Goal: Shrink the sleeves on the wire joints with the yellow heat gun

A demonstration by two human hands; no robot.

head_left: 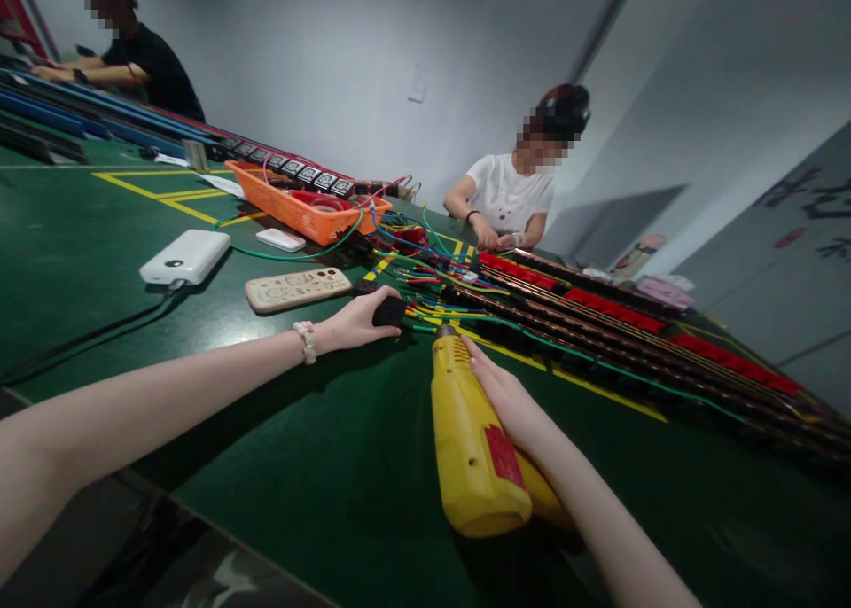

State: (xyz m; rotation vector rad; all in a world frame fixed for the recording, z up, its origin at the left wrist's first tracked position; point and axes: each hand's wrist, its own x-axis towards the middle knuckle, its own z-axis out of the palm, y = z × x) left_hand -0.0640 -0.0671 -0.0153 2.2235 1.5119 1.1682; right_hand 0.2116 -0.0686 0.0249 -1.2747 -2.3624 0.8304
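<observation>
My right hand [500, 386] is wrapped round a yellow heat gun [469, 448] with a red patch on its side. The gun's metal nozzle [447, 331] points away from me at a bundle of coloured wires [429, 311]. Between the thumb and fingers of my left hand [352, 320] is a black block-shaped connector [388, 312], from which green, yellow, red and blue wires run right. Those wires lead toward long dark strips [565, 333] on the table. Part of my right hand is hidden behind the gun.
An orange basket [299, 216] holding parts stands beyond my left hand. Nearer lie a beige phone [298, 290], a white power bank [186, 258] with a black cable, and a small white case [280, 239]. Two people [509, 191] work across the green table [285, 431].
</observation>
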